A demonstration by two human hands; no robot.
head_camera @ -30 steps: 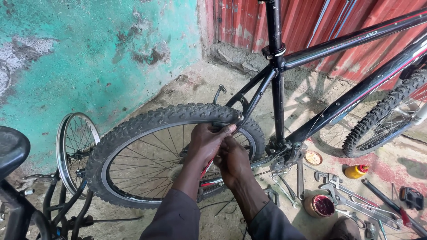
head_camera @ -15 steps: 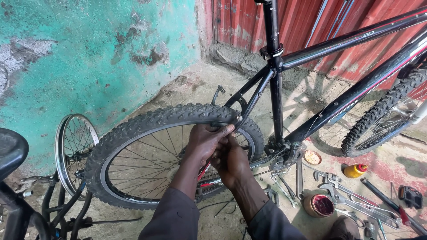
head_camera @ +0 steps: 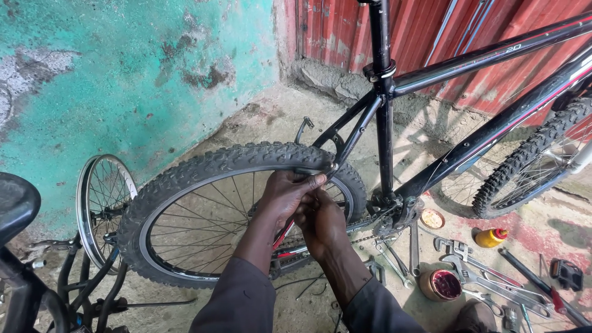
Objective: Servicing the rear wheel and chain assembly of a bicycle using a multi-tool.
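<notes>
A black bicycle frame (head_camera: 383, 123) stands over its rear wheel (head_camera: 203, 166), which has a knobby tyre. My left hand (head_camera: 287, 194) reaches to the top of the rim, where its fingers curl around the rear brake arm (head_camera: 320, 169) beside the seat stay. Just below and touching it is my right hand (head_camera: 320, 225), seen from the back in front of the spokes. Its fingers are tucked under the left hand, so what they hold is hidden. The chain and crank (head_camera: 394, 213) lie to the right of both hands.
A bare spoked rim (head_camera: 98, 197) and a black saddle (head_camera: 15, 206) stand at the left by the turquoise wall (head_camera: 123, 80). Wrenches (head_camera: 475, 271), a red tin (head_camera: 443, 285), a yellow bottle (head_camera: 490, 237) and a pedal (head_camera: 566, 274) lie on the ground at right. The front wheel (head_camera: 530, 160) is by the red corrugated sheet (head_camera: 444, 37).
Both hands stay at the same spot on the rim. The left fingers have shifted slightly at the brake, and the right hand has edged a little under the left.
</notes>
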